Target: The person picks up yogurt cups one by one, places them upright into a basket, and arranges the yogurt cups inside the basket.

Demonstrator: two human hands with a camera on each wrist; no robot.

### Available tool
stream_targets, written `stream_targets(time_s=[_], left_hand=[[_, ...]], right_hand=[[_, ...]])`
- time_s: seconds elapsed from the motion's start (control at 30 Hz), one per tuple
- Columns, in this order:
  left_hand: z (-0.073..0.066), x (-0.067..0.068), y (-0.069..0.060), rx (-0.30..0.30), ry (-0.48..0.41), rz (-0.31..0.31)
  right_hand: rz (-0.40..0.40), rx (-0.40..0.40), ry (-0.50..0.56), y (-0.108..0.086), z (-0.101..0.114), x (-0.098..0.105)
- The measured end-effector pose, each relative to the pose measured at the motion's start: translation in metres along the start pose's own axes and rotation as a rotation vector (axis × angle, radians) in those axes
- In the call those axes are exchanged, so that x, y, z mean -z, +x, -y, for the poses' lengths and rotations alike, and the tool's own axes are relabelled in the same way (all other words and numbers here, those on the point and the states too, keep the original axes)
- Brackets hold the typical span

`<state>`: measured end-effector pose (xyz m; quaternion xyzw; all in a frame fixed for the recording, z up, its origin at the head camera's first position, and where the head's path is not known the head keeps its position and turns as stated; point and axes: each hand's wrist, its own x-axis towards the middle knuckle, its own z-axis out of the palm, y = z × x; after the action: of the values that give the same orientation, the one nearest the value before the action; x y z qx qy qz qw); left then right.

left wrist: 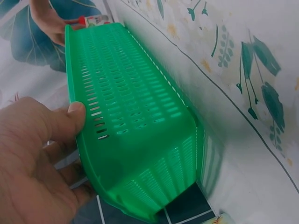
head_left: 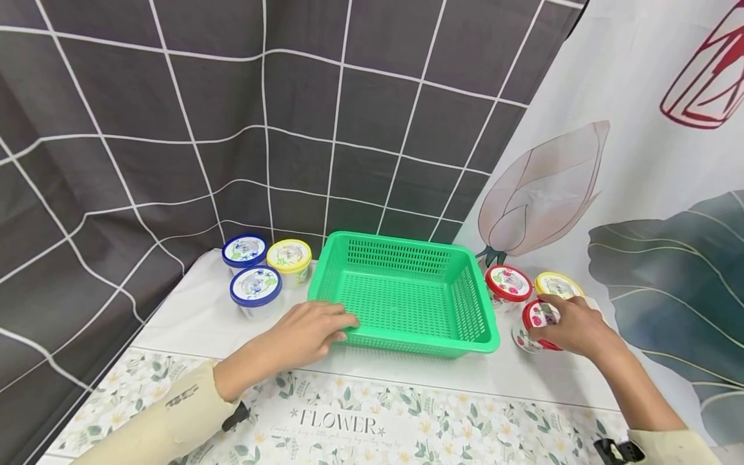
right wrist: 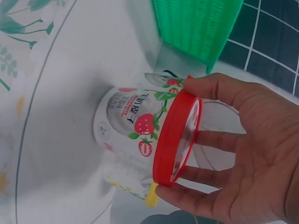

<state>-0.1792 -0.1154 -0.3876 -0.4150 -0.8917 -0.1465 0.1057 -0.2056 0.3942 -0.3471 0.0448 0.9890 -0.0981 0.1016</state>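
Note:
A green plastic basket (head_left: pixel 401 341) with slotted walls stands on the table, with nothing inside it. My left hand (head_left: pixel 310 330) holds its near left rim; in the left wrist view the thumb lies on the outer wall and the fingers are beyond the rim. To the right of the basket, my right hand (head_left: pixel 575 328) grips a clear, strawberry-printed tub (right wrist: pixel 126 121) by its red lid (right wrist: pixel 175 140). Beside that tub are another red-lidded tub (head_left: pixel 508 284) and a yellow-lidded tub (head_left: pixel 557 283), partly hidden by the hand.
Left of the basket sit two blue-lidded tubs (head_left: pixel 256 286) and a yellow-lidded tub (head_left: pixel 290 256). A dark gridded curtain (head_left: pixel 302 129) hangs close behind the table. Flower-printed cloth (head_left: pixel 349 400) covers the table's front; a pale printed curtain (head_left: pixel 581 161) hangs at the right.

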Motion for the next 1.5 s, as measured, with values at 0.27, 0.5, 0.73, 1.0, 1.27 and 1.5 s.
stream_targets(time_s=[0.27,0.5,0.73,1.0,1.27,1.5], left_hand=[[0.001,-0.002,-0.002,0.004,-0.006,0.008],[0.001,-0.004,-0.002,0.006,-0.005,0.003],[-0.001,-0.003,-0.003,0.024,-0.016,0.012],[-0.002,-0.001,-0.002,0.011,0.0,0.001],[-0.004,0.001,0.0,0.0,0.013,-0.012],[-0.004,0.001,0.001,-0.019,0.031,-0.01]], right_hand=[[0.023,0.044,-0.027,-0.006,0.003,0.009],[0.025,0.074,-0.04,-0.014,0.006,0.017],[-0.01,0.103,-0.048,-0.021,0.013,0.029],[-0.092,0.156,-0.03,-0.028,0.02,0.036],[-0.204,0.232,-0.017,-0.033,0.027,0.04],[-0.247,0.235,-0.024,-0.036,0.034,0.046]])
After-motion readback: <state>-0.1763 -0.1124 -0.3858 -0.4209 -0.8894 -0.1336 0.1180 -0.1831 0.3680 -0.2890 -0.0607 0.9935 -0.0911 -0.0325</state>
